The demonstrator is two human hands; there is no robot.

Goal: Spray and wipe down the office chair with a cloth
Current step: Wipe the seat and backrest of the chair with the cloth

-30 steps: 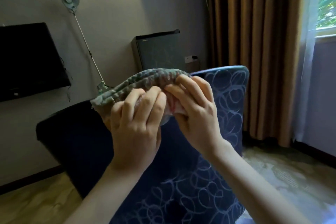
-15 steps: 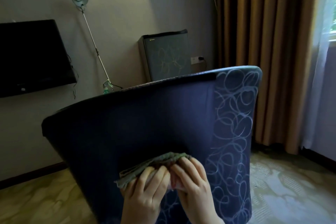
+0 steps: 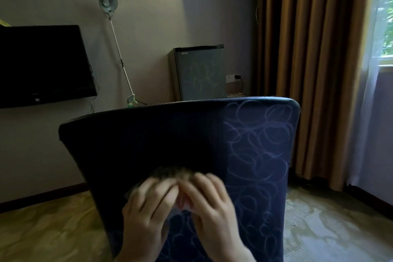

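Curtains (image 3: pixel 308 70) and a fridge (image 3: pixel 200 72) stand beyond the blue chair (image 3: pixel 255 144), against whose back the left hand (image 3: pixel 146 215) and right hand (image 3: pixel 212 204) clutch a bunched cloth (image 3: pixel 170 173).

My L hand (image 3: pixel 146 217) & R hand (image 3: pixel 214 208) sit side by side, backs toward me, fingers curled on the cloth (image 3: pixel 170 173), tips meeting; both blurred.

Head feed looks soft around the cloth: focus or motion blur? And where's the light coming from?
Head view: motion blur smears the left hand, right hand and the grey-green ribbed cloth they hold; the dark blue swirl-patterned chair back is sharper. Daylight from the window at right lights the chair's right side; its left sits in shadow.
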